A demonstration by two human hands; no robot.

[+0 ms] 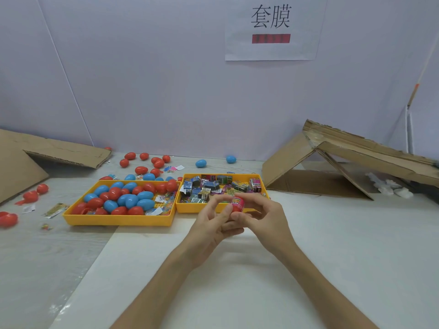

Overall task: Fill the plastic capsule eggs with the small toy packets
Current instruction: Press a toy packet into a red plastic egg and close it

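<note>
**Holding a red capsule egg between both hands**

We see the left hand [213,225] and the right hand [264,217] meeting above the table [332,257], just in front of the right yellow tray [187,208]. Both grasp one red capsule egg [238,204]: the left thumb and forefinger pinch its left side, and the right fingers curl around its right side. Printed colour shows at the egg's top; we cannot tell whether this is a packet or whether the egg is closed.

The right yellow tray holds a heap of small toy packets [209,186]. Touching it on the left, the left yellow tray [118,220] holds red and blue eggs [128,198]. Loose eggs [140,169] lie scattered behind and to the left of the trays. Folded cardboard [332,162] stands at the far right, and a paper sign [270,29] hangs on the wall.
</note>
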